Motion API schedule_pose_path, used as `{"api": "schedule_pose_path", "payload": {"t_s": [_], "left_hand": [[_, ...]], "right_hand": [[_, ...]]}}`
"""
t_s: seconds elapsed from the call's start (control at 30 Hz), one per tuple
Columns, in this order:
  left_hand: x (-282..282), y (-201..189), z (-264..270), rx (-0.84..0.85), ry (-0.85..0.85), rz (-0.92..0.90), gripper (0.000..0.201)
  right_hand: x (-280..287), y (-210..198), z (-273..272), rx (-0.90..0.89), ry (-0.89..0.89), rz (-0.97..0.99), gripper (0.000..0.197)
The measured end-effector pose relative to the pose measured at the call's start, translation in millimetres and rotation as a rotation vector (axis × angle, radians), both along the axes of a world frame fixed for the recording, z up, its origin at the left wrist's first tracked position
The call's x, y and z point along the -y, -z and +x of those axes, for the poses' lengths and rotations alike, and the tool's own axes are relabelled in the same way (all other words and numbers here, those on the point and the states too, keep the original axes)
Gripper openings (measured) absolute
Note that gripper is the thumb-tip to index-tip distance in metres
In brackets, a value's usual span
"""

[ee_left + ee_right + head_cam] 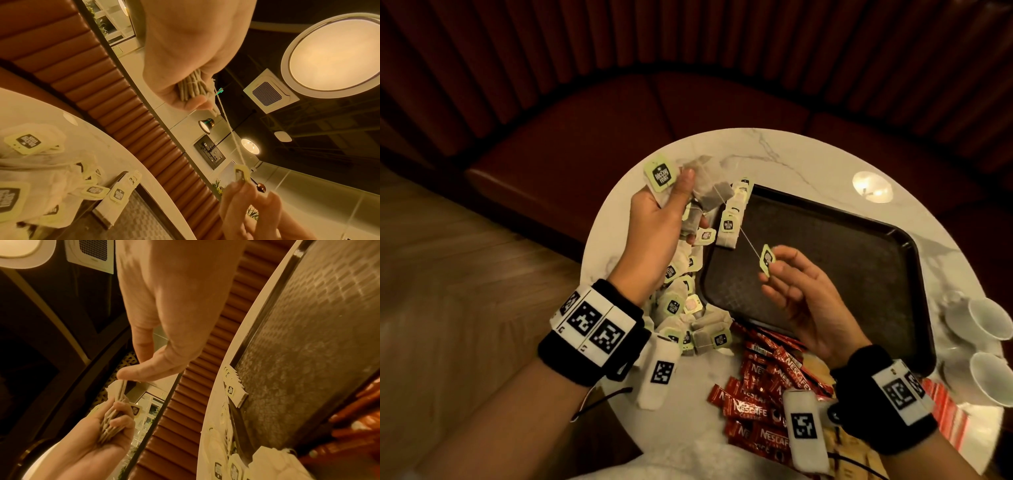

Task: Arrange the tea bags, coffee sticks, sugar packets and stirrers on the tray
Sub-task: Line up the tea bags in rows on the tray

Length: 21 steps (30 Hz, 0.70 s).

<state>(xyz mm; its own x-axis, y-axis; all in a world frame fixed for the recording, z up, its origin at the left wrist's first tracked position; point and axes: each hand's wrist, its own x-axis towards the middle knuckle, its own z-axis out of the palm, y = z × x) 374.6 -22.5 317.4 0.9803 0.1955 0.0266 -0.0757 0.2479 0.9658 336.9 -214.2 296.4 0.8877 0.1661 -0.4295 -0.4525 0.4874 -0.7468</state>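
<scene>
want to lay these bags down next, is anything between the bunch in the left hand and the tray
Nothing visible: the left hand holds the bunch of tea bags beside the tray, whose dark floor lies bare past the row of tea bags.

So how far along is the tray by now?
Done: one row of tea bags along the tray edge. In hand: left hand grips a bunch, right hand pinches a tag. Left: loose tea bags, coffee sticks.

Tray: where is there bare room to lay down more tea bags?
The tray is bare except for a row of tea bags along its far-left edge. Crowded: the loose tea bag pile left of it and the coffee sticks along its near edge.
</scene>
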Motion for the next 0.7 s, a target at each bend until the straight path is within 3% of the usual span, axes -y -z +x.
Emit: {"api": "schedule_pose_path", "payload": {"t_s": [0.1,0.33,0.53,0.7], "left_hand": [[4,-1,-1,-0.011,-0.002,-0.014,0.017],[6,-5,-5,-0.064,0.064,-0.04,0.017],[3,-10,-8,-0.084,0.172,0.031,0.021],[1,-8,-9,-0.133,0.241,0.101,0.017]], "right_hand": [[-2,-2,0,-0.007,-0.053,-0.014,0.033],[-4,8,4,-0.089,-0.122,-0.072,0.016],[4,14,16,-0.112,-0.029,-0.116,0.028],[11,14,28,-0.076,-0.002,-0.182,0.017]]}}
